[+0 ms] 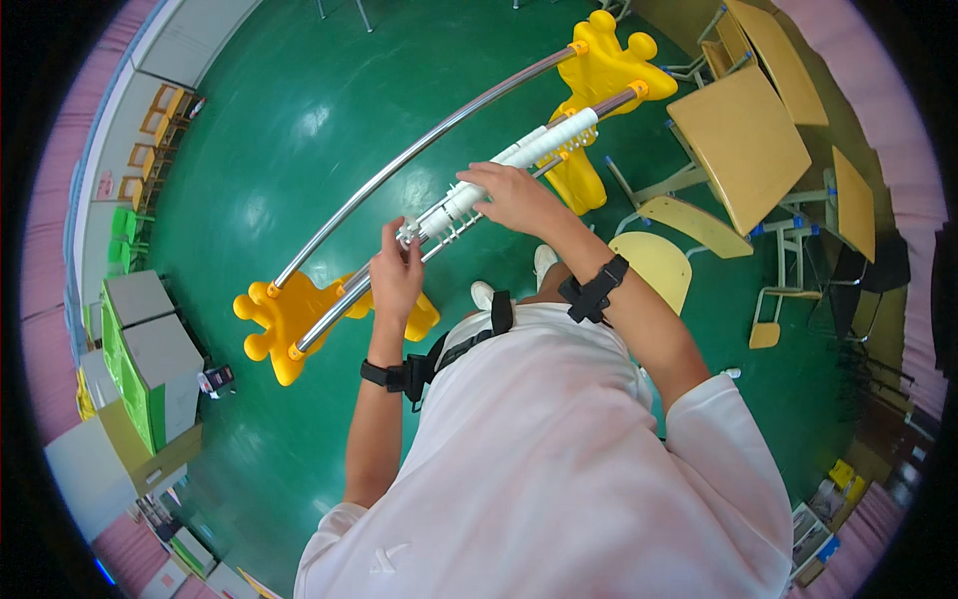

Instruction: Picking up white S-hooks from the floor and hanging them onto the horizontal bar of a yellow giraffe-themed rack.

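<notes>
A row of white plastic pieces [534, 150] sits packed along the near metal rail [334, 311] of a stand with yellow animal-shaped ends. They are narrow and tubular, with small pegs along the lower side; their exact kind is unclear. My left hand [396, 275] is at the row's left end, its fingers and thumb closed around a small white piece beside the rail. Further right, my right hand [514, 198] curls over the row, fingertips on top and thumb at the near side. Both hands partly hide what they touch.
The stand's yellow ends [299, 304] rest on a green floor [259, 190], and a curved metal rail [419, 145] runs along its far side. Wooden-topped desks [738, 145] and a pale yellow seat [654, 265] crowd the right. Grey cabinets [165, 334] stand left.
</notes>
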Demonstrator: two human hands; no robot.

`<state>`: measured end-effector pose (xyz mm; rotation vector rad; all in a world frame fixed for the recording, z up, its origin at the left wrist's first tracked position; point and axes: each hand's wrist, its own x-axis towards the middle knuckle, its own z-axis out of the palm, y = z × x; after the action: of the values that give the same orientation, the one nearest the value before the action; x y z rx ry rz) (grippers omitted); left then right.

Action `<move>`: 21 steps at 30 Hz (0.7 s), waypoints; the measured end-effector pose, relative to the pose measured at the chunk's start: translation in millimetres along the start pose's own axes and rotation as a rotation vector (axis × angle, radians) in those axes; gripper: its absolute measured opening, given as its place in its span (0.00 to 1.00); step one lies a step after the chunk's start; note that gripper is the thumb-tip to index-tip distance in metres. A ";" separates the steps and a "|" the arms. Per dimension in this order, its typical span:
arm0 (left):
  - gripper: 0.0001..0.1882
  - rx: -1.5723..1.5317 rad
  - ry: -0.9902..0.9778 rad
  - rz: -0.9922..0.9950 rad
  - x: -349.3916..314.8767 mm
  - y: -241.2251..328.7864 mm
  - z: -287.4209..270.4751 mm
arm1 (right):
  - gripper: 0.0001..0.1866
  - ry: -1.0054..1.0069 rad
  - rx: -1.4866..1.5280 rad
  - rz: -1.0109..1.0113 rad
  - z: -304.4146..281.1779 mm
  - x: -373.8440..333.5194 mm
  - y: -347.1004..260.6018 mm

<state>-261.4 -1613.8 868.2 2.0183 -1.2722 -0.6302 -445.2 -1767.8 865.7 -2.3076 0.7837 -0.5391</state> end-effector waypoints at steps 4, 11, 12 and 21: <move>0.18 0.261 0.040 0.045 -8.4 12.3 9.8 | 0.24 -0.208 0.047 0.008 -10.4 12.7 6.6; 0.17 0.247 0.235 0.068 -13.3 8.9 29.2 | 0.14 -0.354 0.048 -0.119 -1.8 30.5 35.8; 0.16 0.166 0.214 -0.015 -12.6 9.0 28.8 | 0.14 -0.369 0.051 -0.134 -0.7 32.4 39.3; 0.16 -0.048 0.269 -0.141 -24.2 12.2 44.8 | 0.14 -0.403 0.208 -0.156 0.7 36.8 53.3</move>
<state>-309.6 -1607.8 848.6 2.0838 -0.9555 -0.4308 -438.5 -1824.6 835.3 -2.1908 0.3403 -0.1959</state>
